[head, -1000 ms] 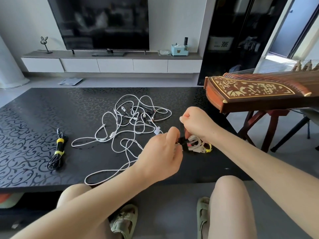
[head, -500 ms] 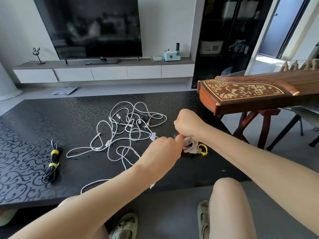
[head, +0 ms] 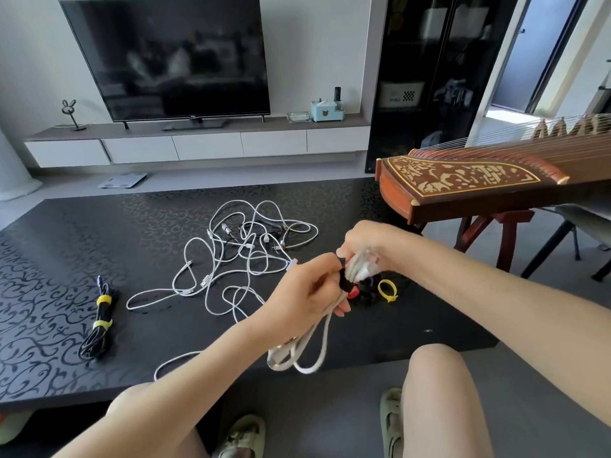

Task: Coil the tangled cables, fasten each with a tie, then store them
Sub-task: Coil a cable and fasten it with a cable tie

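Cable in black [head: 97,322], bound with 2 yellow ties, is lying far left on the table [head: 66,246]. Tangled white cables [head: 244,259] are sprawling mid-table. The left hand [head: 307,292] is curling its fingers round a white coil [head: 310,355] at its black tie [head: 345,281]. The right hand [head: 367,246] is gripping the coil's upper end, fingers closed. A loose yellow tie [head: 386,290] is lying just beside. The TV [head: 172,57] logo is too small to read.

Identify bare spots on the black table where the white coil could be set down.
Bare: the table beyond the black bundle, and the near right corner past the yellow tie. Crowded: the white tangle mid-table.
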